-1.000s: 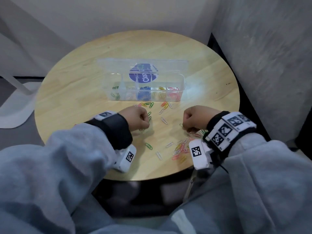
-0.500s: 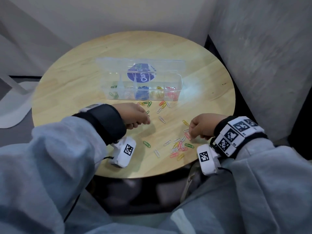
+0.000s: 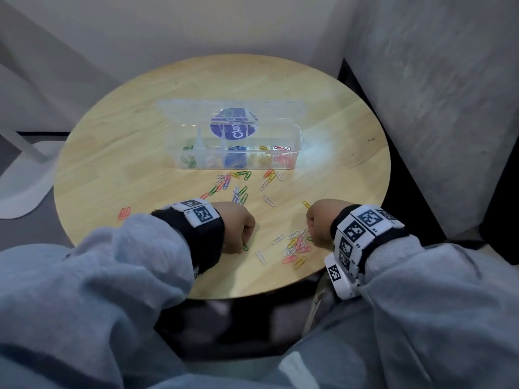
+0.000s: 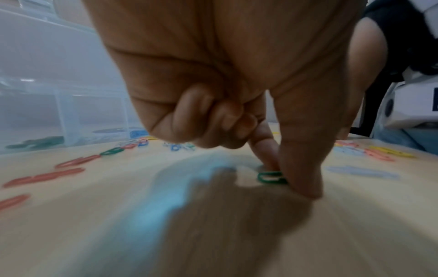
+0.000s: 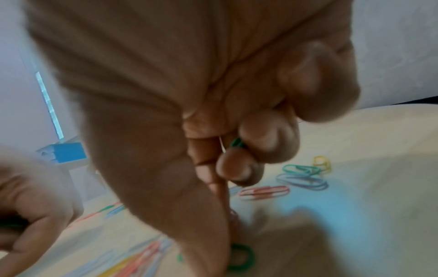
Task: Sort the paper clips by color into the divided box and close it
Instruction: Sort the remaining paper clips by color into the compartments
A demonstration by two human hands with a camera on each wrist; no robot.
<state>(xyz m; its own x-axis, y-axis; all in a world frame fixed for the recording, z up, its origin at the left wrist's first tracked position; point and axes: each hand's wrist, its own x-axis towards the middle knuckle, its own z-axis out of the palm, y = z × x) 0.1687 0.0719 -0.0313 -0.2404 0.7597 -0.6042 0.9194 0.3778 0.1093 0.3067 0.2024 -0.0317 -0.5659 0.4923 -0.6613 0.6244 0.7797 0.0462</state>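
Green clip (image 4: 271, 177) flat, lengthwise between left-hand fingers (image 4: 300, 168).

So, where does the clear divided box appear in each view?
Head: the divided box stands mid-table with its lid open.
Left wrist: it is at the left edge, blurred.
Right wrist: only a blue and clear fragment shows at the left, and it is probably the box.
Shared landmark: the left hand, pinching a green paper clip.

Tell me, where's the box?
In the head view the box sits mid-table, lid open, beyond both hands, with loose clips scattered just in front of it.
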